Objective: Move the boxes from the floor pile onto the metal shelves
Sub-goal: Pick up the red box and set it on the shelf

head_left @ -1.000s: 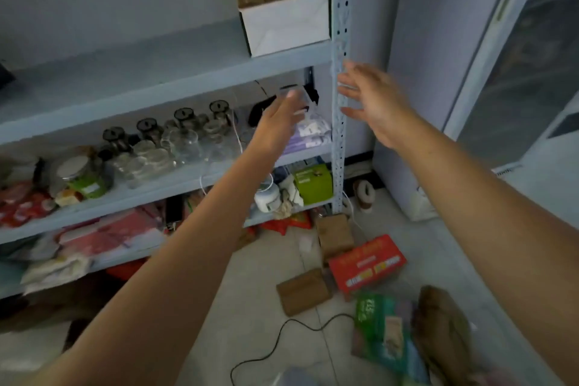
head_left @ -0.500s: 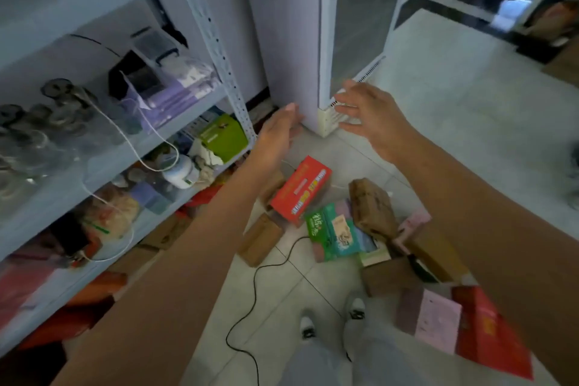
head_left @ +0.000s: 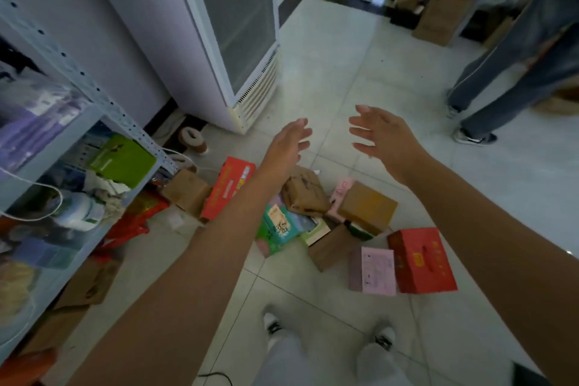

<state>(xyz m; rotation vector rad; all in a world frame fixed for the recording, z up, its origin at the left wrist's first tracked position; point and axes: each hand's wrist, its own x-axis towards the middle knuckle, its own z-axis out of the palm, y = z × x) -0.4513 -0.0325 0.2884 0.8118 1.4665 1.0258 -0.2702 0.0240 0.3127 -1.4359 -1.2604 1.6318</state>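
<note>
Tiled floor (head_left: 344,56); boxes (head_left: 366,207) at mixed angles

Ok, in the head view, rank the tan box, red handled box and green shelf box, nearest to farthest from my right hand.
1. tan box, just below the right hand
2. red handled box, floor, lower right
3. green shelf box, far left
</note>
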